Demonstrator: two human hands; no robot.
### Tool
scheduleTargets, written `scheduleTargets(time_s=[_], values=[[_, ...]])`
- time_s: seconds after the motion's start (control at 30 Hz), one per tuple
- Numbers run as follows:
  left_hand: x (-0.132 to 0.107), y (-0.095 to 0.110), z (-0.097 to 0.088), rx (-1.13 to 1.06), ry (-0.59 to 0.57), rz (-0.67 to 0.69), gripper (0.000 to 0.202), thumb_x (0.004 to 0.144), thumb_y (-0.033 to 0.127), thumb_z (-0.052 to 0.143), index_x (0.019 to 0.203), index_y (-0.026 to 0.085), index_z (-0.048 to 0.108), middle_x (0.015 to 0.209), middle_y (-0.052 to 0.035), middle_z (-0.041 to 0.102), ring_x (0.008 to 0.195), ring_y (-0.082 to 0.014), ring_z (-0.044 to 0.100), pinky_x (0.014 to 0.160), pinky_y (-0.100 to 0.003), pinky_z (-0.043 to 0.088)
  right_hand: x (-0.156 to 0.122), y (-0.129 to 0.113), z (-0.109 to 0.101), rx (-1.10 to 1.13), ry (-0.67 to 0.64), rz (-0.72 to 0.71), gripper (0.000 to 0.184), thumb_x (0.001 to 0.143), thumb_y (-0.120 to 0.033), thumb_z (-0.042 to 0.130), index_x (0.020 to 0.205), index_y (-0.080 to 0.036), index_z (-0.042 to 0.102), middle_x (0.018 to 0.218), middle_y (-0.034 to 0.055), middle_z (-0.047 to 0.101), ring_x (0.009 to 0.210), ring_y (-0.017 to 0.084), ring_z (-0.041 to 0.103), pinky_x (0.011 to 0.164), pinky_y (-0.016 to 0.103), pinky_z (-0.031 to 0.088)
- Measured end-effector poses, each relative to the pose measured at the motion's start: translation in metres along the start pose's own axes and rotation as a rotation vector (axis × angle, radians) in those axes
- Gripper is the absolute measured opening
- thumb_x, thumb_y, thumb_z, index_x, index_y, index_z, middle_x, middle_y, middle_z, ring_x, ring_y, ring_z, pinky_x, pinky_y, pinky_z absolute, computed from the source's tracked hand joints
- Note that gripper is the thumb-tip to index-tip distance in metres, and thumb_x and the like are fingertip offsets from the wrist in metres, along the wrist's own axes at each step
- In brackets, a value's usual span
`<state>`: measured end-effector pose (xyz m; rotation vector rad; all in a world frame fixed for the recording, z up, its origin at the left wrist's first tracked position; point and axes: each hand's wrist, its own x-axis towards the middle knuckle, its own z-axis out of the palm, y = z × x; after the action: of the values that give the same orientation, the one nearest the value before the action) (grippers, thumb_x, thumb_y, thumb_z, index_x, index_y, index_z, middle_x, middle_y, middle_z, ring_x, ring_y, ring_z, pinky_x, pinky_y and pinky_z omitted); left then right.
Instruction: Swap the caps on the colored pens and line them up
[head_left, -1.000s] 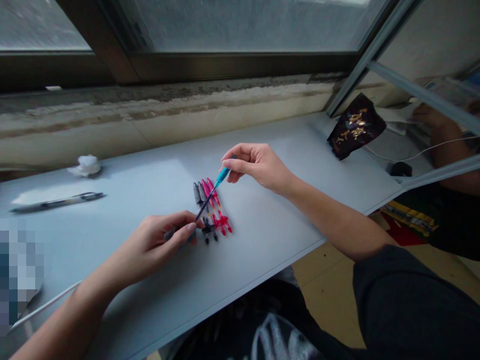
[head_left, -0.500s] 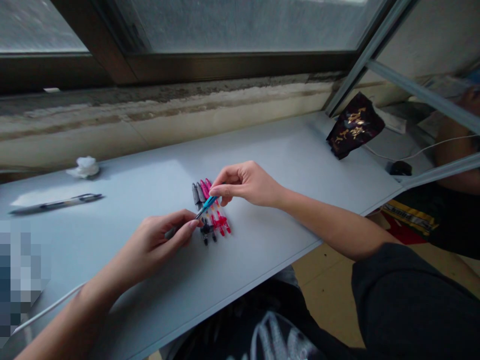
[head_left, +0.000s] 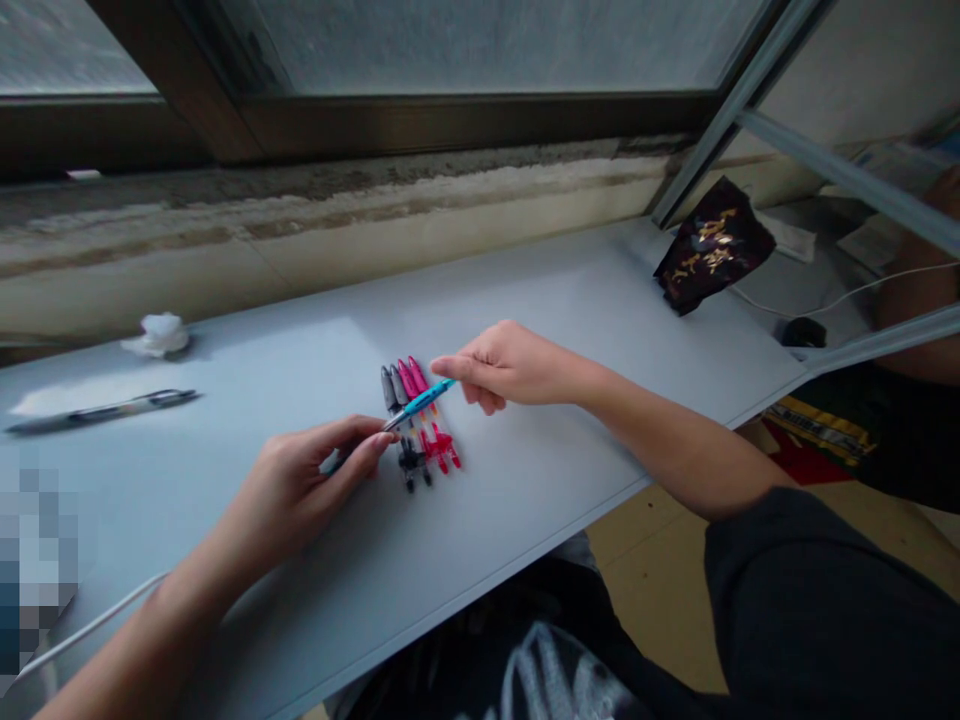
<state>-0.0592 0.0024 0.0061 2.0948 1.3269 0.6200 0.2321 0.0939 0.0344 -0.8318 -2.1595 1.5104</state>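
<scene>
On the desk, left hand and right hand pinch a pen.

Patch: a pixelated block smothers the left corner of the surface, and nothing reads through it!
Blue pen: it dives behind the fingers of the left hand, just a sliver peeking out beyond.
Row of pens: the tips are too small to call.
Packet: the gold print on the dark packet is too small to read.
Right arm: it's gone, into a dark sleeve cut off at the bottom-right corner.
</scene>
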Motion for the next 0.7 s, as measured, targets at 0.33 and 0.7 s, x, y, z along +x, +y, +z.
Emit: scheduleTargets(time_s=[0.33,0.7], values=[[-0.001,0.0031,0.0024,0.006,0.024,-0.012,0.045,0.108,0.057,0.055,0.102,0.02,0.08,0.063,0.0038,0.071,0.052,-0.011,0.063,0.055,-0.017,0.048,-0.0009,-0.0015,-0.0006,-0.129,0.025,-0.041,0.053,0.109,-0.059,0.058,0.08,-0.015,0.066,0.065,0.0003,0.066,0.062,0.011,0.057,0.066,0.025,0.041],[0.0,0.0045,-0.0002,-0.014,0.016,-0.027,0.042,0.107,0.054,0.054,0.101,0.019,0.078,0.063,0.0044,0.069,0.051,-0.011,0.061,0.055,-0.017,0.048,-0.0005,0.0009,-0.0013,-0.139,-0.128,-0.175,0.033,0.109,-0.045,0.058,0.093,-0.017,0.063,0.072,-0.0013,0.064,0.064,0.011,0.053,0.064,0.024,0.038]])
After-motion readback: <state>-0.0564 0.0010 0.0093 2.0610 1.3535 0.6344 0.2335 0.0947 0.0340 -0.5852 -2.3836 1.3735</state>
